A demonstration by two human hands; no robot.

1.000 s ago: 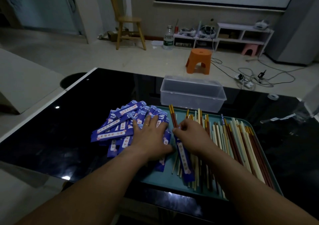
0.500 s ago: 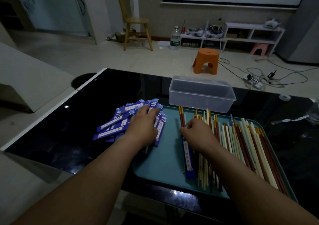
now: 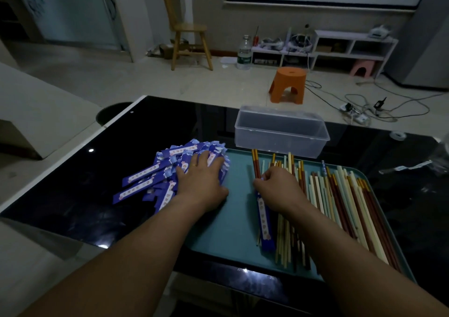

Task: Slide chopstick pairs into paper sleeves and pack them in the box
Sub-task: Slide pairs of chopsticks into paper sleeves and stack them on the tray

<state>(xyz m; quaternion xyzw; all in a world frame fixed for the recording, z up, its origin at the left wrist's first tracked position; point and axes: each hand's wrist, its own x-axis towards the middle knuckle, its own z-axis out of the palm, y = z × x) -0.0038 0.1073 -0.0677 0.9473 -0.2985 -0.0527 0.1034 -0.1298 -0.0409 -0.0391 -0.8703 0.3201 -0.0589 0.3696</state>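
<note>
2 hands are down on the work. The left hand [image 3: 201, 180] lies flat, fingers straight and slightly spread. Its palm presses on a pile of blue paper sleeves [image 3: 150, 180]. That pile sits on the black table [image 3: 73, 183], right at the left edge of a teal tray [image 3: 218, 231]. A ring shows on 1 finger of this hand.

The right hand [image 3: 279, 188] is over the tray with its fingers curled. It pinches a pair of red chopsticks [image 3: 255, 164] just where they enter 1 blue sleeve [image 3: 264, 222]. The gold-banded ends of the pair stick out past the hand toward the far side. The sleeve runs lengthwise toward the near edge of the tray, touching the sticks beside it. How deep the pair sits inside the sleeve cannot be told.

Many loose chopsticks [image 3: 340, 195], cream, red and brown, lie roughly parallel across the right half of the tray. Some pass under the right wrist.

A clear plastic box [image 3: 279, 134] stands on the table just beyond the tray's far edge.

On the floor behind the table are an orange stool [image 3: 288, 83], a wooden chair [image 3: 189, 39], a water bottle [image 3: 244, 54] and a low white shelf [image 3: 352, 47].
</note>
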